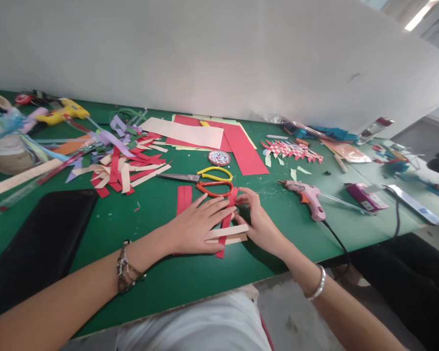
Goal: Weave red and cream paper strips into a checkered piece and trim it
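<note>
Pale clothing (193, 326) at the bottom edge is the closest thing to my head cam, with the green table (139, 292) right past it. From where I'm sitting, the left hand (205, 222) is palm down and pretty much flat, fingers stretched out and only slightly apart, pressing on paper strips rather than pinching them. Its fingers reach across to the upright red strip (225, 226), and another red strip (184, 197) pokes out from under the hand on its left side.

Two pale strips cross that first red one: the upper pale strip (229, 231) goes over it, the lower pale strip (237, 239) under. Right hand (258, 222) is curled, thumb and fingers bent in at the red strip's right edge with a gap between them; I honestly can't tell if the tips are clamped on paper.

Pose-wise, forearms come in from both lower corners, dark bracelet (124, 268) on the left wrist, silver bangle (319, 283) on the right. Scissors (198, 179) lie just beyond the left fingertips, blades pointing left.
</note>
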Motion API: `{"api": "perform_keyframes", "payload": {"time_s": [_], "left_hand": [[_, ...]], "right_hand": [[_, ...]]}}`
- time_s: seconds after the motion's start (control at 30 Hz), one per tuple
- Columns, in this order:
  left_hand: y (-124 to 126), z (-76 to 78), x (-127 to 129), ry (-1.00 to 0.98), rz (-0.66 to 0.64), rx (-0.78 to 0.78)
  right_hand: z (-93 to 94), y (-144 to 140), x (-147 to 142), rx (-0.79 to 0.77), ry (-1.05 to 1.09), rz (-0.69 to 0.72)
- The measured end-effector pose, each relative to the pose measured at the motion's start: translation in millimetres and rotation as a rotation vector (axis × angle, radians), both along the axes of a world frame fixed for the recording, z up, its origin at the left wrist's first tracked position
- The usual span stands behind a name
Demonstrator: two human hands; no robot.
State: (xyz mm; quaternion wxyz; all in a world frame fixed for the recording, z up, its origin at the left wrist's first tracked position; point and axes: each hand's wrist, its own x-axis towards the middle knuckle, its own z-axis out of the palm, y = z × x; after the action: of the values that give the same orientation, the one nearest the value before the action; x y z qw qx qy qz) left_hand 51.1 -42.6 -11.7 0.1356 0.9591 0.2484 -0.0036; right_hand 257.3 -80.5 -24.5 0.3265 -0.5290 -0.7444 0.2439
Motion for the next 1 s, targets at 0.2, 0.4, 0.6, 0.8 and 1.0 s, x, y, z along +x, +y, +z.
{"api": "perform_keyframes", "payload": {"time_s": [0.2, 0.4, 0.6, 0.8, 1.0], "left_hand": [[-1.9, -2.9, 0.9, 0.051, 0.068, -0.007], [-5.2, -3.2, -0.1, 0.025, 0.076, 0.046], [-11.0, 0.3, -2.0, 0.065, 0.134, 0.052], [-15.7, 4.2, -4.6, 0.044, 0.168, 0.103], [-12.7, 9.0, -4.3, 0.034, 0.119, 0.103]], "right_hand": [[21.0, -11.7, 7.9, 0.254, -0.258, -0.200], [16.9, -42.0, -8.0, 0.101, -0.572, 0.176], [3.7, -48.3, -12.5, 0.024, -0.651, 0.136], [3.7, -54.0, -10.5, 0.039, -0.621, 0.117], [12.3, -42.2, -11.6, 0.034, -0.476, 0.051]]}}
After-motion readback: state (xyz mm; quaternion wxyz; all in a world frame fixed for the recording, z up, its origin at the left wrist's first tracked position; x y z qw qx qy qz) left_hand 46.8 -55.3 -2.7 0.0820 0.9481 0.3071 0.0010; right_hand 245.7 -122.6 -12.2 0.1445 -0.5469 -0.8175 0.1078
